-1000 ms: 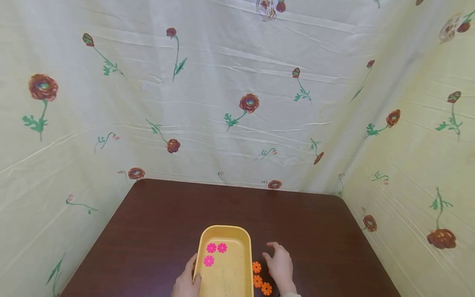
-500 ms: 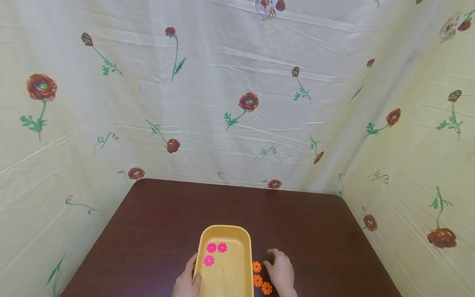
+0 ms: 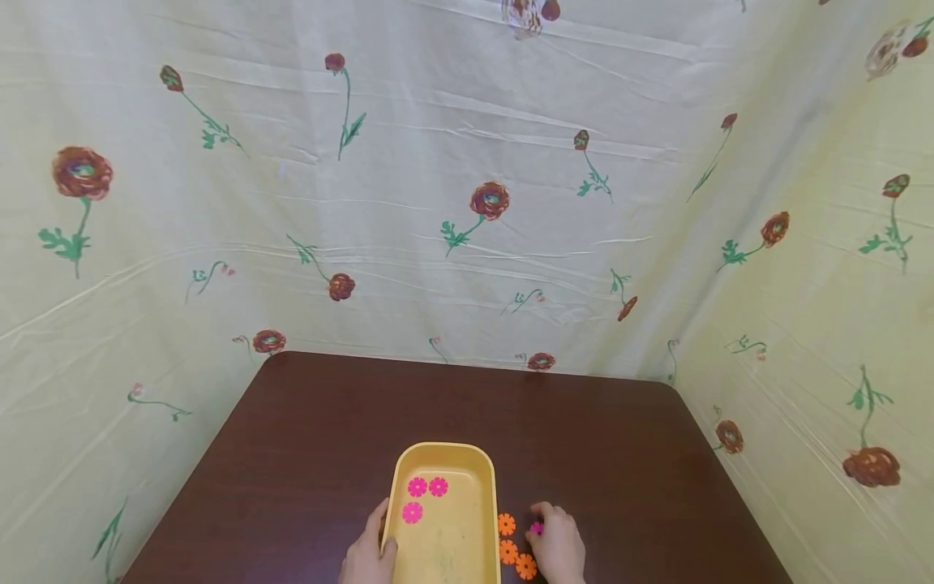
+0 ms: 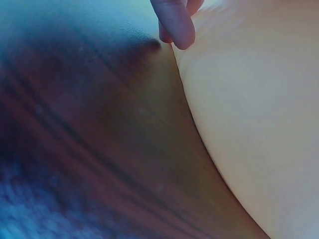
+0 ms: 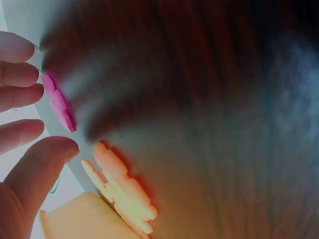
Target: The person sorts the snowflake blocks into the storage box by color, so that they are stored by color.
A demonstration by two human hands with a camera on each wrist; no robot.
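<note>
The left hand (image 3: 368, 556) grips the near left edge of the yellow tray (image 3: 481, 519) on the dark tabletop (image 3: 328, 422), thumb curled over the rim and fingers (image 4: 174, 22) against its outer wall, with three pink discs (image 3: 417, 487) lying flat in the tray's far left part. The right hand (image 3: 558, 547) rests on the tabletop just right of the tray, its fingers (image 5: 20, 74) curled round a pink disc (image 5: 59, 103) held on edge, beside three orange discs (image 3: 507, 525) lined up along the tray's right wall
</note>
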